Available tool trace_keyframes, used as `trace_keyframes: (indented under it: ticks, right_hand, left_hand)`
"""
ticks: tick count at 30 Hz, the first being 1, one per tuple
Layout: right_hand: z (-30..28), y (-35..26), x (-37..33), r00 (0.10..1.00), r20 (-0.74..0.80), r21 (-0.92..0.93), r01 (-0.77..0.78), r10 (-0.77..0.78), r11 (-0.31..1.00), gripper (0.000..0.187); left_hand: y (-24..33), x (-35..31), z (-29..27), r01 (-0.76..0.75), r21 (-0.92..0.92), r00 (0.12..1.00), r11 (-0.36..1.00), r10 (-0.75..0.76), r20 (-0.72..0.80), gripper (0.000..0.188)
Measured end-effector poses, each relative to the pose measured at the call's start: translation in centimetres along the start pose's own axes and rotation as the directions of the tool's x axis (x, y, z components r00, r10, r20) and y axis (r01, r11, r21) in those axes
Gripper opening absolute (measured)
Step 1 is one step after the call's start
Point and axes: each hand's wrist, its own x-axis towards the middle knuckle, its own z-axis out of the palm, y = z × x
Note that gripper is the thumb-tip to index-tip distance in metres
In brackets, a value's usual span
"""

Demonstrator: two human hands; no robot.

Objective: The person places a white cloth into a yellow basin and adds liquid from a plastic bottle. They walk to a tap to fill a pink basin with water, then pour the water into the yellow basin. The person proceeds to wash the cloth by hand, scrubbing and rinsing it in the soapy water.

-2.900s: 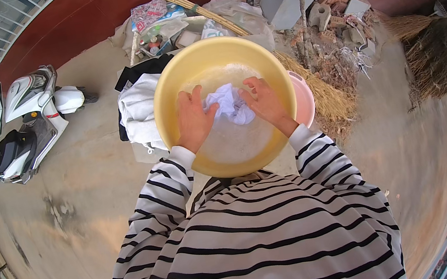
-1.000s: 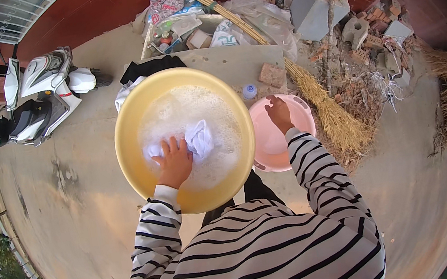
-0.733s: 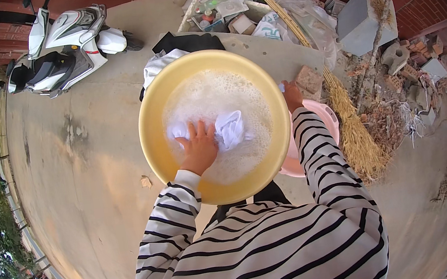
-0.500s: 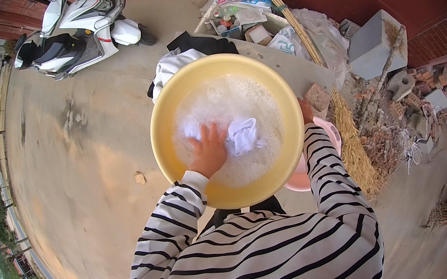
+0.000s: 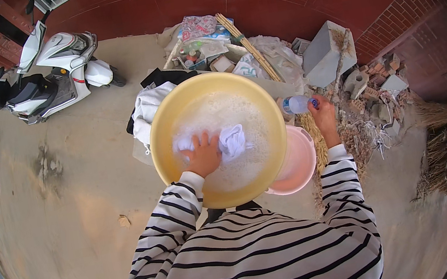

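A yellow basin (image 5: 166,175) of foamy water sits in front of me. In it lies a bunched white cloth (image 5: 232,141), partly under the suds. My left hand (image 5: 203,155) rests on the cloth's left part with its fingers spread. To the right of the basin, my right hand (image 5: 324,115) grips a clear plastic bottle (image 5: 296,105) at its blue-capped end. The bottle lies tilted, its base toward the basin's rim. Below it stands a pink basin (image 5: 295,157), partly covered by the yellow one.
White clothing (image 5: 149,107) and black cloth lie behind the basin. A box of bottles (image 5: 191,60), bundled sticks (image 5: 249,48), a grey block (image 5: 326,58) and brick rubble (image 5: 370,84) line the red wall. A straw broom (image 5: 316,136) is at right, a white scooter (image 5: 58,72) far left.
My right hand has come out from beside the yellow basin's rim and now holds the plastic bottle. The left hand stays on the cloth. The view has shifted right.
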Motion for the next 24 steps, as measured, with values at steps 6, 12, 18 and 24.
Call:
trace_keyframes:
  ticks: [6,12,18,24]
  right_hand:
    - [-21.9,-14.9,-1.1,0.997,-0.077,0.032,0.006,-0.003,0.999,0.028]
    - [-24.2,-23.9,-6.2,0.994,0.081,0.397,-0.105,0.08,0.912,0.026]
    - [-15.7,-27.9,-9.8,0.956,0.266,0.693,-0.281,0.127,0.663,0.022]
    - [-6.3,-26.2,-10.7,0.986,0.163,0.345,-0.09,0.035,0.934,0.033]
  left_hand:
    - [-0.7,-2.2,-6.3,-0.106,-0.174,0.989,0.979,0.086,-0.12,0.061]
    - [3.1,-5.8,-8.8,-0.191,-0.98,0.944,-0.059,0.262,-0.2,0.059]
    - [1.7,-8.8,-7.7,0.025,-0.938,0.965,-0.346,0.254,-0.068,0.046]
    - [-0.9,-10.1,-5.5,-0.457,-0.869,0.863,0.19,-0.142,-0.485,0.029]
